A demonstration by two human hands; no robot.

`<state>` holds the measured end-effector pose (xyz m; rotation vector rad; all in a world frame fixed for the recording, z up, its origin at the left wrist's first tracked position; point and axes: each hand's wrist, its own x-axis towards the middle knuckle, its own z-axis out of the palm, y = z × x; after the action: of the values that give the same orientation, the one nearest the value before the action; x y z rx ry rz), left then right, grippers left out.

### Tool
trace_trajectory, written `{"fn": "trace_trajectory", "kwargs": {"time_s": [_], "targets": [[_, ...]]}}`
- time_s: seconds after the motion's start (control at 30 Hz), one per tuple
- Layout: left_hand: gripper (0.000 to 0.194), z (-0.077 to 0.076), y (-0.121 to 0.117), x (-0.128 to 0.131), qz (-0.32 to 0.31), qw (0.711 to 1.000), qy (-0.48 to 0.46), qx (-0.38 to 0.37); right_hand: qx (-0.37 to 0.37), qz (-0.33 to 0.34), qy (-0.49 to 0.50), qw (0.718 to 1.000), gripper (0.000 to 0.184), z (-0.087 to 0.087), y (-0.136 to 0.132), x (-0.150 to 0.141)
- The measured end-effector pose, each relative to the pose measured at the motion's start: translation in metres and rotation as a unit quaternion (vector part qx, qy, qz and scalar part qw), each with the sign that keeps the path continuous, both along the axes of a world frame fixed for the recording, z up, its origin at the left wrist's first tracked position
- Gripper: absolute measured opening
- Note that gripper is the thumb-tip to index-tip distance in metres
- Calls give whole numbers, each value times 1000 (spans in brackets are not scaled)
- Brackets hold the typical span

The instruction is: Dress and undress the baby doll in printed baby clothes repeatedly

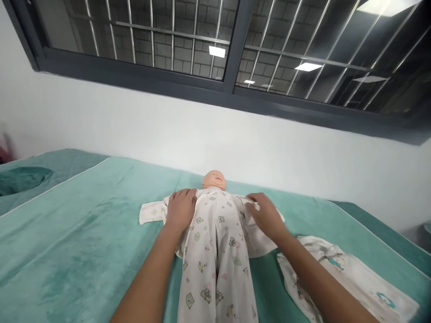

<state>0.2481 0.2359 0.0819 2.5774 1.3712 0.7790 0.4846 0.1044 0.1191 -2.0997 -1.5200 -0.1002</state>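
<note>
A baby doll (214, 179) lies on its back with its head toward the wall. White baby pants (215, 269) with printed bears and leaves lie over its body and run toward me. Under them, a white baby shirt (151, 211) spreads out, its sleeves to both sides. My left hand (182, 208) rests flat on the shirt at the doll's shoulder, fingers extended. On the other side, my right hand (264, 213) is slightly blurred, its thumb and fingers curled around cloth of the shirt near the right sleeve. The doll's arms are hidden.
Another white baby garment (357, 273) with small printed figures lies at the right, partly under my forearm. Green fabric (90, 242) covers the surface. A white wall (161, 130) stands behind, below a dark-framed window (232, 49) with metal bars. A round hollow (23, 179) shows at far left.
</note>
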Motion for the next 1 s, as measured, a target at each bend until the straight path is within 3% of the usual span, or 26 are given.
{"fn": "trace_trajectory", "kwargs": {"time_s": [0.1,0.2,0.3,0.47,0.57,0.77,0.87,1.0], "targets": [[37,0,5,-5,44,998,34,-11,20,117,50,992,26,5,37,-57],[36,2,11,-14,91,995,27,-32,-48,195,-56,978,33,12,78,-94],[34,1,19,-21,130,990,1,-55,-164,237,-128,949,35,19,112,-109],[35,-6,27,-22,143,988,-6,-64,-265,295,-157,904,25,19,145,-124],[35,-6,28,-21,139,988,7,-64,-300,312,-167,886,19,15,153,-130],[36,3,19,-26,146,985,-40,-80,-304,353,-179,867,39,30,148,-114],[38,7,14,-34,151,983,-57,-90,-277,339,-188,879,39,45,138,-96],[38,8,12,-42,147,980,-13,-135,-245,294,-193,903,30,59,122,-73]]}}
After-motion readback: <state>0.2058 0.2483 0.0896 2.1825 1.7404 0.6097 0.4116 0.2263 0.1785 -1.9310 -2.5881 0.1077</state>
